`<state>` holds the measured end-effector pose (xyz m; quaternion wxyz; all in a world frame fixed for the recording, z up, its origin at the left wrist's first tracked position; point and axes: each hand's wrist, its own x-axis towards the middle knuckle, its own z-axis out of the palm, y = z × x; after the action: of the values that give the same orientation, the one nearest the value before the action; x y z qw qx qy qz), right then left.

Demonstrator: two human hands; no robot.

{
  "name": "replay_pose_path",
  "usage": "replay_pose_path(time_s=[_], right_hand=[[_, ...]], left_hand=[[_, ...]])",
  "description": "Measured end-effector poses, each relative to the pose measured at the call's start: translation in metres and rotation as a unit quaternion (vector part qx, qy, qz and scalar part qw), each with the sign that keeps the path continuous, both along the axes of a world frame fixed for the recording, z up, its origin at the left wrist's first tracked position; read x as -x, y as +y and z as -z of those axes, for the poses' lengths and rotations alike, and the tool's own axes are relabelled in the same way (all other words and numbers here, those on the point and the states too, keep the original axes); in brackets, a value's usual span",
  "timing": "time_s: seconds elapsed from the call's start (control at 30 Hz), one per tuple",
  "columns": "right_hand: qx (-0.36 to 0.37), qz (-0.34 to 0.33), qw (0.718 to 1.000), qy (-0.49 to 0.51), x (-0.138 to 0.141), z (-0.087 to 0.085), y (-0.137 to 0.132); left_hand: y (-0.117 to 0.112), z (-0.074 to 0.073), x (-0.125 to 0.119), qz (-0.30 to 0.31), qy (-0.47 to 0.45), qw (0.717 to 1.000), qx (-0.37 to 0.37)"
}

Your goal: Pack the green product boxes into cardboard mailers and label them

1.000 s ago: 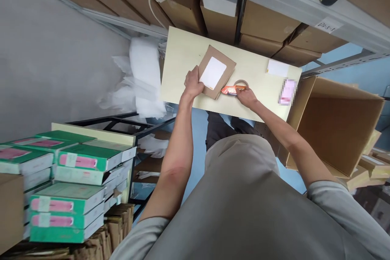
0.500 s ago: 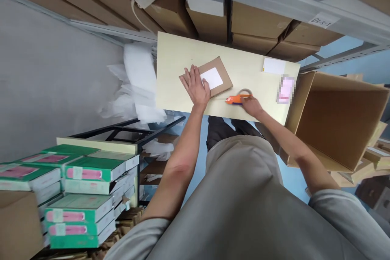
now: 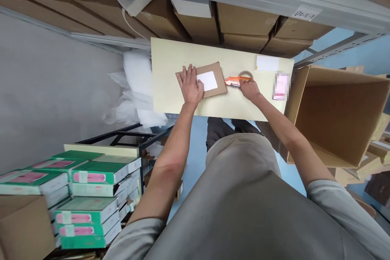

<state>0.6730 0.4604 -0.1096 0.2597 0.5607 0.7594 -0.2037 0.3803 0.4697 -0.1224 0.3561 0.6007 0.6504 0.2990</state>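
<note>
A small brown cardboard box (image 3: 219,76) with a white label (image 3: 207,81) lies flat on the pale yellow tabletop (image 3: 170,55). Pressed on its left part is my left hand (image 3: 191,86), fingers spread and the thumb by the label. My right hand (image 3: 250,90) grips an orange box cutter (image 3: 233,81), whose front end is at the box's right edge; whether it touches the cardboard I cannot tell. Just behind the cutter lies a roll of tape (image 3: 246,74), partly hidden by my right hand.
A white card (image 3: 267,63) and a blurred pink item (image 3: 280,86) lie at the table's right. Beside it stands a large open carton (image 3: 341,118). Shelved boxes (image 3: 246,18) line the back. White wrapping (image 3: 137,85) hangs at the left, above stacked green boxes (image 3: 91,170).
The cutter has moved from the box's near side up to its right edge. The box has turned slightly under my left hand. The whole view has shifted a little.
</note>
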Motion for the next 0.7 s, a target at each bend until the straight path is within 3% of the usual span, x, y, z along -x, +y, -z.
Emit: replay_pose_path(time_s=[0.13,0.23,0.37,0.47,0.57,0.7], right_hand=[[0.02,-0.039,0.999,0.005,0.003,-0.001,-0.023],[0.031,-0.096,0.994,0.033,0.024,-0.005,-0.042],[0.037,-0.132,0.987,0.083,0.069,-0.009,-0.063],[0.04,-0.14,0.984,0.099,0.083,-0.009,-0.075],[0.044,-0.139,0.984,0.101,0.059,-0.007,-0.084],[0.054,-0.102,0.992,0.052,-0.011,-0.005,-0.084]], left_hand=[[0.001,0.007,-0.014,0.02,0.091,0.996,0.005],[-0.003,0.01,-0.036,0.039,0.156,0.987,0.017],[-0.018,0.015,-0.06,0.069,0.156,0.985,0.016],[-0.033,0.021,-0.061,0.092,0.146,0.985,-0.008],[-0.047,0.026,-0.051,0.141,0.152,0.978,-0.02],[-0.058,0.027,-0.036,0.2,0.16,0.966,-0.022]])
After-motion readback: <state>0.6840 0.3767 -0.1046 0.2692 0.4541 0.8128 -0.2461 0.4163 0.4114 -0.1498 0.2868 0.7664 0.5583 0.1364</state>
